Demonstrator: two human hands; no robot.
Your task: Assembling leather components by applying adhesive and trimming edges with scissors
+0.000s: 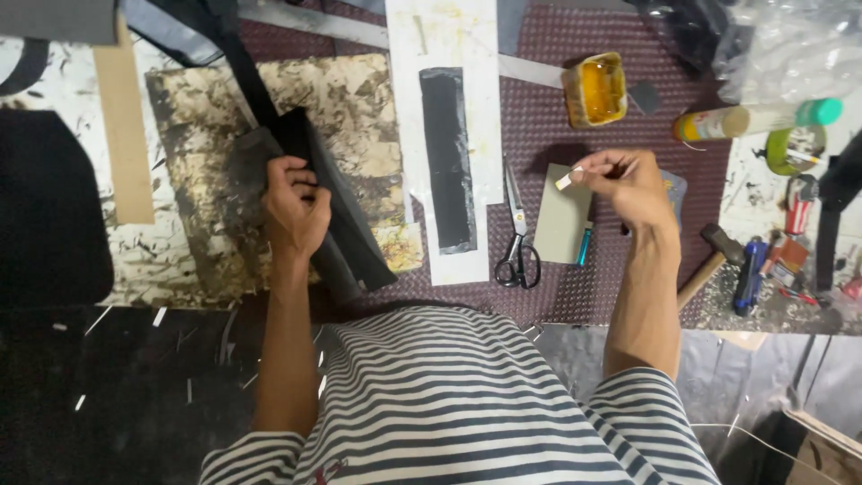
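My left hand grips a folded piece of black material that lies on a glue-stained board. My right hand pinches a small white brush or stick between thumb and fingers, held above a grey card. An open tin of yellow glue stands beyond the right hand. A black strip rests on a long white sheet between my hands. Scissors lie beside the card.
A hammer, a blue tool, a roll of tape and a tube with a green cap crowd the right side. A wooden slat and a large black sheet lie at left. Clear plastic bags sit at the far right.
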